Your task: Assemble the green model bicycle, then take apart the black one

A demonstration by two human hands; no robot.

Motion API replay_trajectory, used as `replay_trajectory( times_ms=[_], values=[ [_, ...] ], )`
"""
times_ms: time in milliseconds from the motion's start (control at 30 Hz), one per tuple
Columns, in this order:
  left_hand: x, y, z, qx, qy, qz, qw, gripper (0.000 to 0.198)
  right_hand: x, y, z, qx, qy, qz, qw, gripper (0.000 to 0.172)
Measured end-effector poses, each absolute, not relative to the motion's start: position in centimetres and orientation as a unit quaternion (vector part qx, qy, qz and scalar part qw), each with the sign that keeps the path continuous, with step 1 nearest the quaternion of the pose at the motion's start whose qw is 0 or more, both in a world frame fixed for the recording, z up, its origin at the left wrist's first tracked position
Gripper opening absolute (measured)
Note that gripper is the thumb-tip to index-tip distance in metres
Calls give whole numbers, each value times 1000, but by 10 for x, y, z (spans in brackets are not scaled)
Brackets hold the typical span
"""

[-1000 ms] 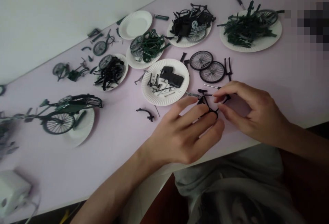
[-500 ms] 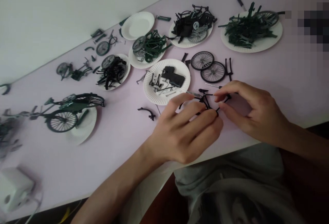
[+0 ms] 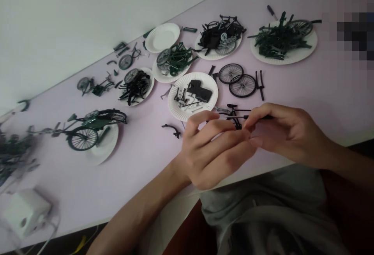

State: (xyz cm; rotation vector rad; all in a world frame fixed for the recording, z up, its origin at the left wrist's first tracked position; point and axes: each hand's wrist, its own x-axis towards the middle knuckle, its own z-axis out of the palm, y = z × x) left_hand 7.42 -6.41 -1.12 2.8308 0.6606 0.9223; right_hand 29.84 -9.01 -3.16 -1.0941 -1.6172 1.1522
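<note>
Beneath and beyond my fingers is a black miniature bicycle frame (image 3: pixel 233 110) with its saddle, partly hidden by both hands. My right hand (image 3: pixel 288 134) has its fingers closed round a small screwdriver (image 3: pixel 257 117). The thin metal shaft points left, over the frame. My left hand (image 3: pixel 214 149) is curled, its fingertips meeting my right thumb and fingers; whatever lies in its grasp is hidden. Just past the hands lie two spoked wheels (image 3: pixel 242 86) and a black fork (image 3: pixel 260 85). A curved black mudguard (image 3: pixel 172 130) lies left of my left hand.
A paper plate (image 3: pixel 172 108) holds black blocks and small metal parts. Other plates (image 3: pixel 314 42) bear heaps of green and black bicycle parts. A green assembled tricycle model (image 3: pixel 96 124) stands at left, near a white box with cables (image 3: pixel 27 210). The table's front edge runs below my hands.
The screwdriver has come nearer me and now lies within my right hand. My fingertips have drawn closer together. The view has shifted slightly, and the plates and wheels stay in place.
</note>
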Motion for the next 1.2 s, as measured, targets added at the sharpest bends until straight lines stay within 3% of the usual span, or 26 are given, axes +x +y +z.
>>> replay_trajectory(
  times_ms=[133, 300, 500, 833, 1200],
  values=[
    [77, -57, -15, 908, 186, 376, 6, 10, 298, -87, -31, -429, -593, 530, 428, 10],
    [80, -52, -21, 899, 179, 399, 9, 13, 298, -86, -30, -464, -567, 532, 425, 7],
    [79, -56, -16, 913, 176, 366, 26, 9, 301, -87, -37, -448, -575, 522, 443, 8],
    [86, -48, -28, 896, 135, 419, -56, 11, 298, -81, -42, -439, -589, 493, 465, 13],
    [82, -51, -30, 898, 142, 412, -63, 12, 294, -85, -34, -455, -563, 515, 459, 10]
  ],
)
